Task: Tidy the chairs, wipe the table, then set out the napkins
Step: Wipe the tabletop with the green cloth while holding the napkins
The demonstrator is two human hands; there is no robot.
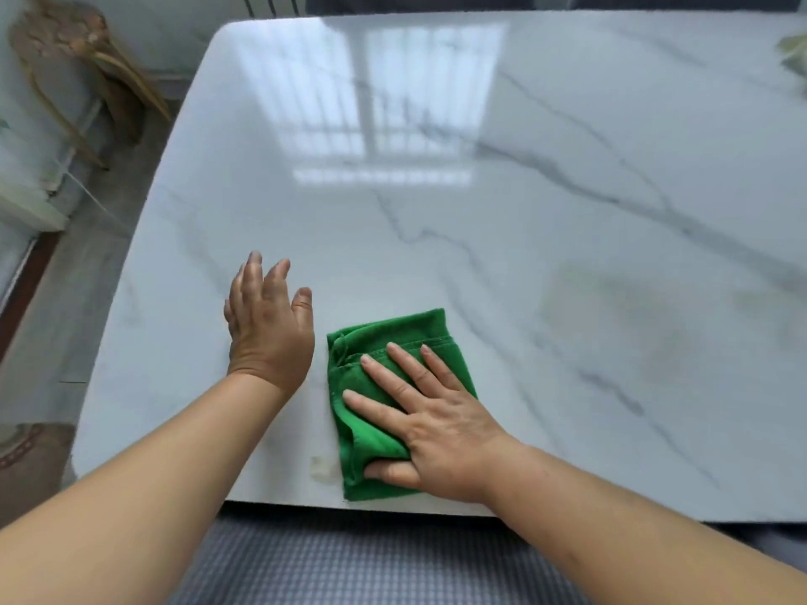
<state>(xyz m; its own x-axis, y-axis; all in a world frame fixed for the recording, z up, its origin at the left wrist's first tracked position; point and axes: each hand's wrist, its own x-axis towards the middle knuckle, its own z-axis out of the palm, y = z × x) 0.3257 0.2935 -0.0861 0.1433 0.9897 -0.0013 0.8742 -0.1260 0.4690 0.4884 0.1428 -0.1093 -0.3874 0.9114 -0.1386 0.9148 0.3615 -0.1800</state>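
Observation:
A folded green cloth lies on the glossy white marble table near its front edge. My right hand lies flat on the cloth, fingers spread, thumb tucked against its near side. My left hand rests beside the cloth to its left, fingers apart, holding nothing. A small pale smear sits on the tabletop just left of the cloth's near corner. No napkins can be made out clearly.
A wooden ornament stands on a pale ledge past the table's left edge. A dark chair back shows beyond the far edge. Something pale green sits at the far right. Grey checked fabric lies below the front edge.

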